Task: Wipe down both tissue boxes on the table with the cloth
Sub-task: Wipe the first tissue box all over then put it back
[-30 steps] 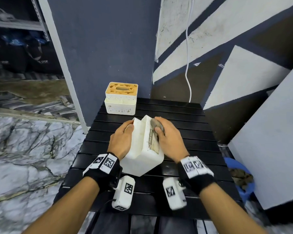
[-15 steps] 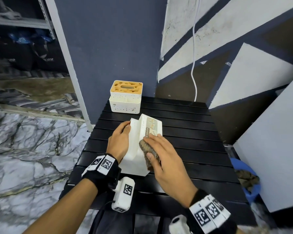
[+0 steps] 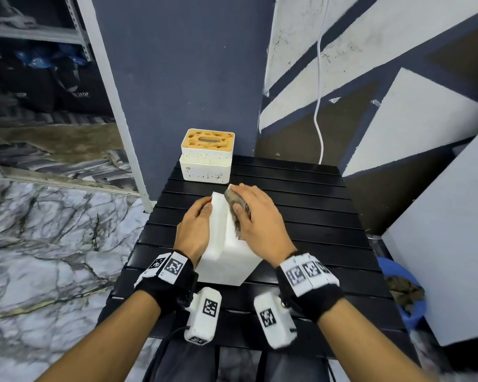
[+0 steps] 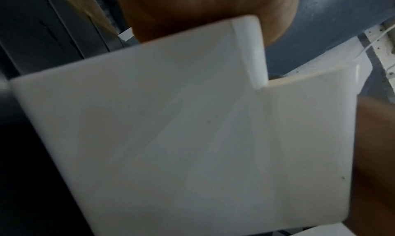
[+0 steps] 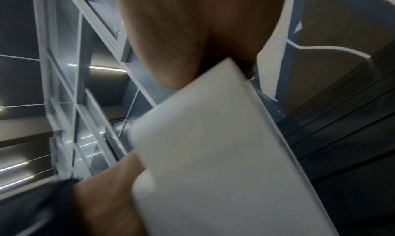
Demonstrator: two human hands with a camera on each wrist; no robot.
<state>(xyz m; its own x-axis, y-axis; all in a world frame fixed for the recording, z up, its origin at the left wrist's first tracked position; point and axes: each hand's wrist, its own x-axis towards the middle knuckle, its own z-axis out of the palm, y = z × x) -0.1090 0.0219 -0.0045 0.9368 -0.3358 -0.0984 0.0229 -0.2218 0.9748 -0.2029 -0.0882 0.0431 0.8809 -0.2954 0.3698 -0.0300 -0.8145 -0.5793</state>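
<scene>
A white tissue box lies tipped on its side at the middle of the black slatted table. My left hand grips its left face, fingers reaching the far edge. With my right hand I hold a brown cloth pressed on the box's upper right face near the far end. In the left wrist view the box fills the frame; in the right wrist view the box shows with the cloth at its edge. A second tissue box, white with an orange-brown lid, stands at the table's far left.
A dark blue column rises right behind the second box. A white cable hangs down the painted wall. On the right stands a white panel, with a blue basin on the floor beside the table. Marble floor lies to the left.
My right hand drew the cloth back toward me along the box, then pushed it forward again to the far end. My left hand kept its hold on the box.
</scene>
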